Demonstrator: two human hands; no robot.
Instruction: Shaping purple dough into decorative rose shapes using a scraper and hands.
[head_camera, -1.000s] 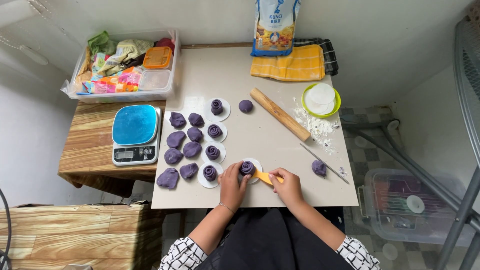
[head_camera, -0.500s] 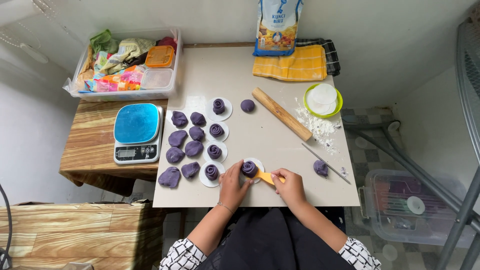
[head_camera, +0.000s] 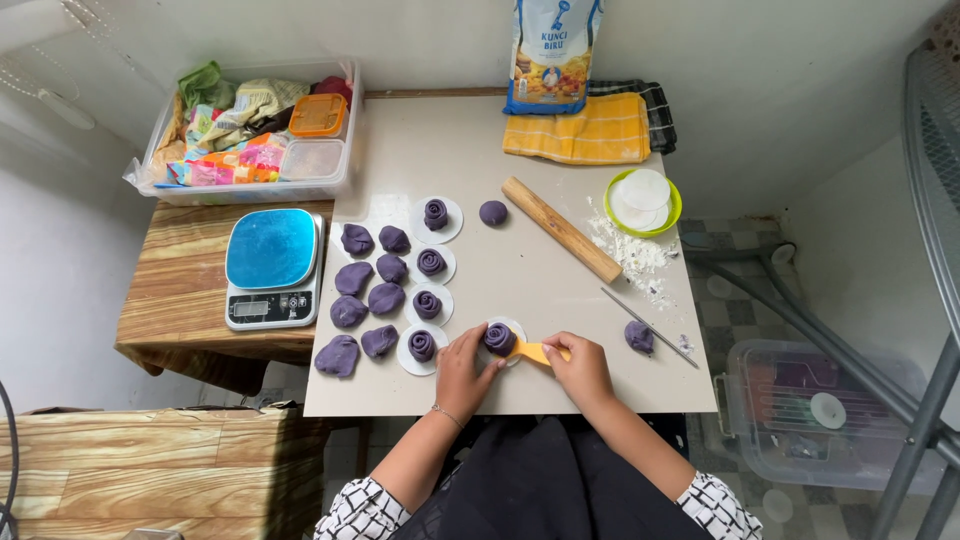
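- Table (head_camera: 520, 330): pale top, long axis running away from me; my work sits at its near edge, about midway along.
- Plastic bin (head_camera: 345, 130) of cloths and packets: far left corner, partly overhanging onto the wooden side stand.
- Flour bag (head_camera: 552, 55): upright at the far edge, with a folded yellow cloth (head_camera: 578, 130) just in front of it.
- Kitchen scale (head_camera: 272, 265): blue top, on the side stand touching the table's left edge.
- Rolling pin (head_camera: 560, 228): right of centre, long axis slanting from far-left to near-right, well apart from both hands.
- Green bowl (head_camera: 645, 200) of white paper rounds: near the right edge, spilled flour just below it.
- Thin skewer (head_camera: 650, 328): toward the near right corner, slanting parallel to the pin.
- Plain purple dough lumps (head_camera: 365, 300): two columns along the left side; rolled pieces on paper rounds (head_camera: 430, 262) in a column beside them.
- Loose dough ball (head_camera: 640, 336): near the right edge, beside the skewer, nearer my right hand.
- My left hand (head_camera: 462, 362): grip closed lightly round the left side of the rolled dough.
- My right hand (head_camera: 580, 365): grip clenched on the handle of the orange tool.
- Orange tool (head_camera: 535, 350): long axis left-right, its tip touching the dough from the right.
- Rolled dough (head_camera: 499, 338): on its paper round between both hands, touching the left.
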